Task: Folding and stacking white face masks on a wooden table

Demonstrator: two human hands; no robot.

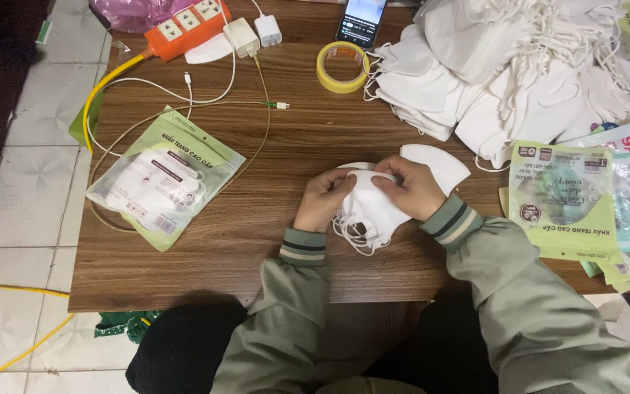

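Both my hands grip a small stack of white folded face masks [370,211] over the wooden table [257,241], ear loops dangling at its lower edge. My left hand [324,198] pinches the stack's left side, my right hand [411,187] covers its top right. Another white mask [442,164] lies flat just behind my right hand. A filled green and clear mask pouch [162,179] lies to the left of my hands.
A big heap of white masks [504,69] fills the back right. Empty green pouches [570,201] are stacked at the right edge. A yellow tape roll [342,67], a phone [361,20], an orange power strip [187,28], chargers and cables lie at the back.
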